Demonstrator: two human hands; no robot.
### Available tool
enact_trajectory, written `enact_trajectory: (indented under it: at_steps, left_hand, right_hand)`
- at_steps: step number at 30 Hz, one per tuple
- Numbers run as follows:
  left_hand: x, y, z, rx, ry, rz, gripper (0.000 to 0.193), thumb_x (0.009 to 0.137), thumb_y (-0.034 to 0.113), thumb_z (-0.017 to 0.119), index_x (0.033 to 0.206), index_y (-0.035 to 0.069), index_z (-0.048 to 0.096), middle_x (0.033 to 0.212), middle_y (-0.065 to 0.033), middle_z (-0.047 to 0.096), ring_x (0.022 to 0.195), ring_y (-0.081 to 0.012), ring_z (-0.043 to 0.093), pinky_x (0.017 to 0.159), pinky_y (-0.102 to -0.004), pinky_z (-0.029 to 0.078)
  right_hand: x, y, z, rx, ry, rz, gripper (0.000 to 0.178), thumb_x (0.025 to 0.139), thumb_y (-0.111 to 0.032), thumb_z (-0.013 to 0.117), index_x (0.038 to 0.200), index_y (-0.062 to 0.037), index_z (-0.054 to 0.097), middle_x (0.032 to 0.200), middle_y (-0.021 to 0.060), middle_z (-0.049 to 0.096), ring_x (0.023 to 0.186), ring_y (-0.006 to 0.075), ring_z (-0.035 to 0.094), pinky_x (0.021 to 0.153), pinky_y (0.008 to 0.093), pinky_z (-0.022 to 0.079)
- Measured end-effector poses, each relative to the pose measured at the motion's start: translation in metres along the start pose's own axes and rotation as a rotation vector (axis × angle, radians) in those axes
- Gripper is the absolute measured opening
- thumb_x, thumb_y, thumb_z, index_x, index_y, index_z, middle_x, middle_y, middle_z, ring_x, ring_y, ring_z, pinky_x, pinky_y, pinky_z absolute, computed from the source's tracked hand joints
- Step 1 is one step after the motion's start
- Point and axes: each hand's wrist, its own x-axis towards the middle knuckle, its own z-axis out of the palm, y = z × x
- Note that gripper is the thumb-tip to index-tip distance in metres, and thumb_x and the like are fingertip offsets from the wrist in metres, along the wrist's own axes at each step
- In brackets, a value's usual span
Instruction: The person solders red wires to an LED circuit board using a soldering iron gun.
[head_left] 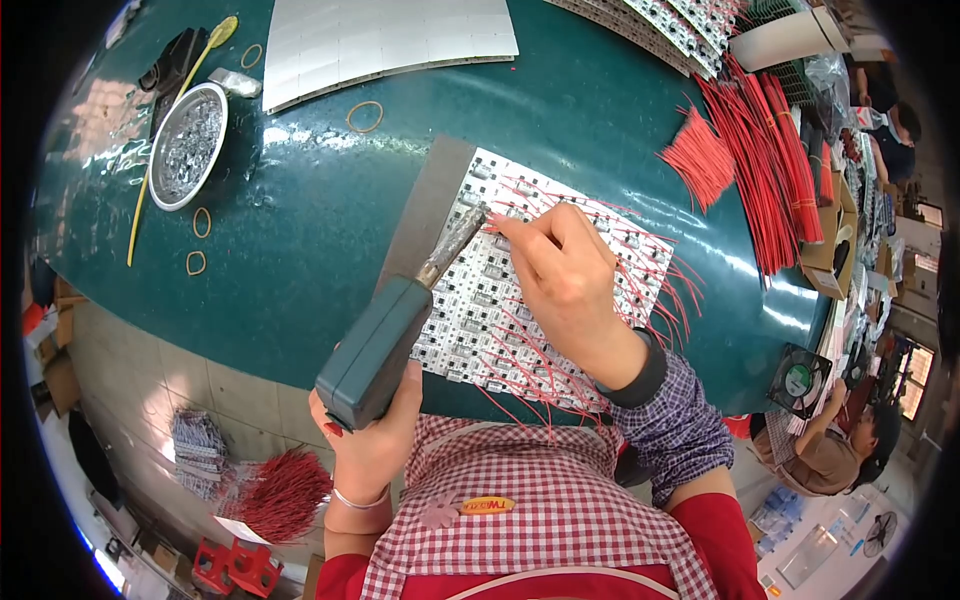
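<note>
My left hand (375,425) is wrapped round the handle of a dark green soldering gun (375,345). Its metal barrel slants up and right, with the tip over the white circuit board panel (450,335). Close by that tip, my right hand (565,275) is closed in a pinch on a thin red wire (497,222), mostly hidden by the fingers. The panel carries rows of small dark and silver parts. Many red wires (680,290) stick out over its right and lower parts. Under its left side lies a grey-brown board (425,205).
A white bowl (218,150) of silvery bits stands at the left, by a yellow stick (140,215) and rubber bands (365,117). White panels (390,45) lie at the back. Bundles of red wire (755,170) fill the right side. A small fan (800,380) and another person (825,450) are at far right.
</note>
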Motion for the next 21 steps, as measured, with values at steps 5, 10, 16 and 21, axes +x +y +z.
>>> enact_trajectory:
  at_steps: [5, 10, 16, 21]
  left_hand:
    - [-0.002, -0.002, 0.000, 0.033, -0.015, 0.008, 0.023, 0.078, 0.000, 0.076, 0.099, -0.005, 0.069, 0.086, -0.0067, 0.071, 0.073, -0.0101, 0.064, 0.066, -0.0257, 0.051]
    - [-0.012, -0.012, -0.007, 0.058, 0.014, 0.005, 0.025, 0.080, -0.003, 0.075, 0.104, -0.005, 0.068, 0.092, -0.0078, 0.070, 0.072, -0.0114, 0.063, 0.064, -0.0262, 0.050]
    - [-0.017, -0.010, -0.011, 0.021, 0.065, 0.001, 0.029, 0.080, -0.004, 0.075, 0.108, -0.004, 0.068, 0.095, -0.0087, 0.070, 0.072, -0.0121, 0.063, 0.063, -0.0268, 0.050]
    - [-0.010, -0.001, -0.006, 0.049, 0.066, 0.027, 0.025, 0.079, 0.002, 0.078, 0.102, -0.004, 0.070, 0.094, -0.0088, 0.072, 0.078, -0.0134, 0.066, 0.069, -0.0278, 0.053]
  right_hand:
    - [0.002, -0.002, -0.001, -0.027, -0.007, -0.018, 0.027, 0.070, 0.009, 0.073, 0.094, -0.0040, 0.072, 0.071, 0.0060, 0.048, 0.064, 0.0208, 0.054, 0.054, 0.0342, 0.044]
    - [0.003, -0.004, -0.001, -0.069, -0.007, -0.041, 0.024, 0.072, 0.007, 0.075, 0.093, -0.0035, 0.072, 0.071, 0.0058, 0.048, 0.063, 0.0207, 0.053, 0.053, 0.0350, 0.042]
    - [0.003, -0.005, -0.001, -0.087, -0.002, -0.050, 0.020, 0.073, 0.005, 0.076, 0.091, -0.0027, 0.071, 0.071, 0.0060, 0.047, 0.063, 0.0208, 0.052, 0.053, 0.0357, 0.042]
    - [0.003, -0.006, -0.001, -0.093, 0.000, -0.057, 0.016, 0.075, 0.004, 0.076, 0.089, -0.0019, 0.071, 0.071, 0.0061, 0.047, 0.064, 0.0210, 0.052, 0.054, 0.0354, 0.042]
